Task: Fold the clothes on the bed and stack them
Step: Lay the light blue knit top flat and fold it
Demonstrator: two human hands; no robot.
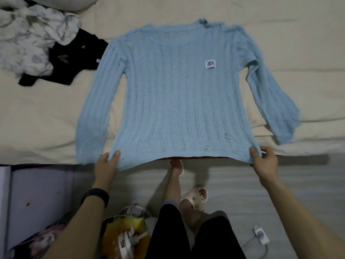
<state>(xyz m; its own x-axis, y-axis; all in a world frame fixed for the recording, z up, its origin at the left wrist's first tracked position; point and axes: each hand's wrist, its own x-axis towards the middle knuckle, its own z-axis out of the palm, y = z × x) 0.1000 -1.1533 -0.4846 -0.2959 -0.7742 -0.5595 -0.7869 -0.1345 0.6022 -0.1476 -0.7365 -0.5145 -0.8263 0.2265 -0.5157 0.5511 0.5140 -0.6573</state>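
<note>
Sweater: the light blue knit sweater (pixel 179 94) lies spread flat on the bed (pixel 46 118), near edge, sleeves out, unfolded.
Hands: left hand (pixel 107 164) and right hand (pixel 265 160) each pinch a hem corner.
Left to do: black garment (pixel 74 58) and white floral cloth (pixel 31 34), far left, unfolded; no stack visible.

One blue sweater (pixel 177 94), one black top (pixel 71 60), one floral cloth (pixel 33 34), two hands: left hand (pixel 106 164), right hand (pixel 265 161).

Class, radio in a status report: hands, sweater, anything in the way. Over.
Left hand and right hand each pinch a hem corner. Blue sweater flat on the bed, sleeves out, unfolded. Black top and white bundle beside it, upper left.
</note>
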